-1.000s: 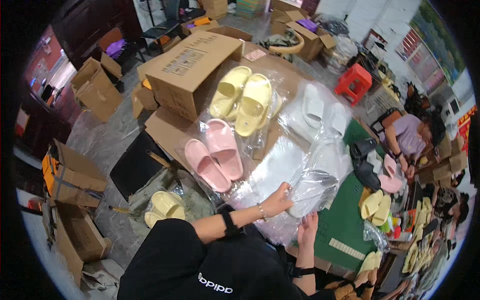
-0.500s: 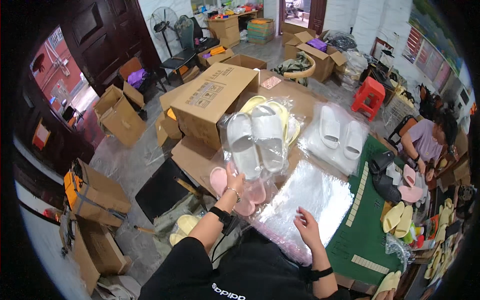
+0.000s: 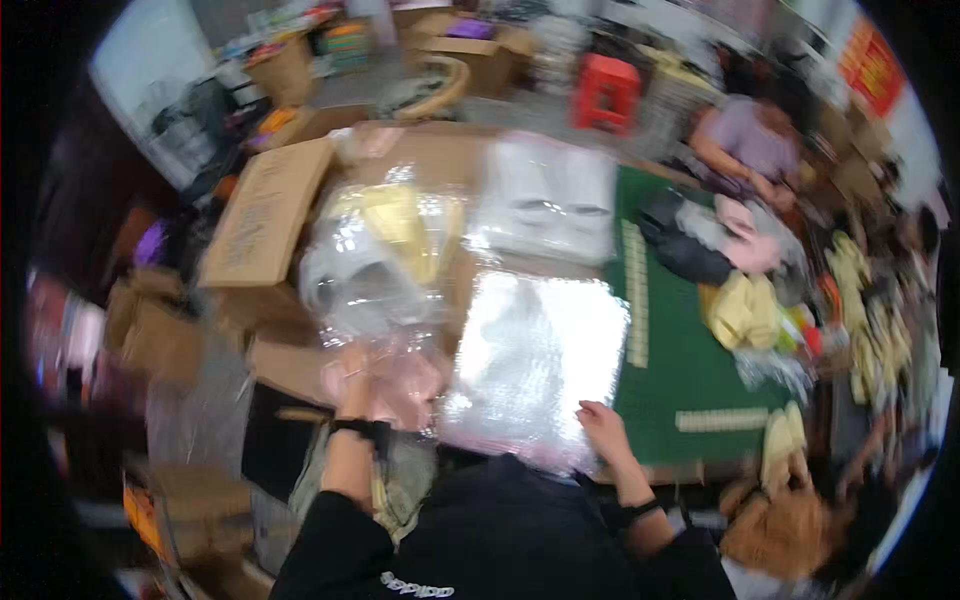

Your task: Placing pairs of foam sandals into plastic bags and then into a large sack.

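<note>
Head view: pretty smeary shot, so the fine stuff is mush, sorry.
Left hand (image 3: 355,368): over the pink slippers (image 3: 405,390), right by the near edge of the bagged grey pair. Too blurred for me to tell if it's grasping that plastic or has let go.
Right hand (image 3: 603,428): fingers bent, at the right edge of the shiny plastic sheets (image 3: 535,350). Can't tell if it's pinching one or just resting there.
Grey slippers (image 3: 370,285): in clear plastic on the left part of the table, partly overlapping the yellow slippers (image 3: 400,225), with the pink ones nearer the wearer.
White slippers (image 3: 545,200): bagged, just beyond the sheets.
Cardboard box (image 3: 268,215): left of the grey pair.
Green mat (image 3: 665,420): right of the sheets, with dark footwear (image 3: 685,240) toward its far right side.
Co-worker (image 3: 750,145): past the far right corner, light purple top, head down.
Red stool (image 3: 607,95): beyond the table.
</note>
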`<state>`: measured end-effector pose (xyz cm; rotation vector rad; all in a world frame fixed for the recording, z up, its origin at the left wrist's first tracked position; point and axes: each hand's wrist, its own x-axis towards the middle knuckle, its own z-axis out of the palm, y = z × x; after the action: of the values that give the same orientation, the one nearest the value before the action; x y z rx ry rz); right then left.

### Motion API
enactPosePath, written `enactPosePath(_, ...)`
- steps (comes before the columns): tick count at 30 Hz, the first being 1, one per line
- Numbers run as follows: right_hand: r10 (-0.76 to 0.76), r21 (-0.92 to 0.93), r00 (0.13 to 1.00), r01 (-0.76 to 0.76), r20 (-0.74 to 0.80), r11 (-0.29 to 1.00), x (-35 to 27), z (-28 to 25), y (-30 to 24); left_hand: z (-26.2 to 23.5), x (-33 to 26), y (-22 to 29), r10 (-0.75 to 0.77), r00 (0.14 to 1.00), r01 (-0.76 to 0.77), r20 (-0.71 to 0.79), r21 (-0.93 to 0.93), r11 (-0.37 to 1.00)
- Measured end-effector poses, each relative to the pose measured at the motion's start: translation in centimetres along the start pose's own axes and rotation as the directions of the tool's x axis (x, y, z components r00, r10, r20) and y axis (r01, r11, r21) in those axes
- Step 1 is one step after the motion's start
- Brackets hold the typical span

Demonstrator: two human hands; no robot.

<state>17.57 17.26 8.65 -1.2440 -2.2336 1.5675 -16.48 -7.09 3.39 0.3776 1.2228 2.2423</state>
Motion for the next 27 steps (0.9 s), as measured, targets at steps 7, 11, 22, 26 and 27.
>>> enactPosePath(7, 0.085, 0.114, 0.994, -0.077, -0.066, 0.99, 3.4, -3.9, 6.8, -2.0, -2.5, -1.5, -0.253, 0.953, 0.236, 0.166, 0.112, 0.965)
enactPosePath(11, 0.23, 0.325, 0.971, -0.198, -0.064, 0.925, 6.2, -9.2, 12.1, -1.9, -3.1, -2.6, -0.229, 0.97, 0.207, 0.077, 0.227, 0.952)
enactPosePath(22, 0.248, -0.161, 0.78, -0.405, -0.575, 0.9, 16.6, -26.7, 25.9, -7.2, -5.0, -4.0, -0.089, 0.963, 0.223, -0.256, 0.56, 0.798)
enactPosePath(26, 0.584, 0.455, 0.672, -0.388, -0.457, 0.802, 21.3, -26.9, 25.7, -9.0, -8.2, -4.3, 0.029, 0.912, 0.283, -0.408, 0.681, 0.675)
enactPosePath(27, 0.634, 0.63, 0.68, -0.32, -0.367, 0.708, 21.0, -27.5, 25.6, -9.4, -9.6, -4.3, 0.045, 0.901, 0.307, -0.431, 0.709, 0.635)
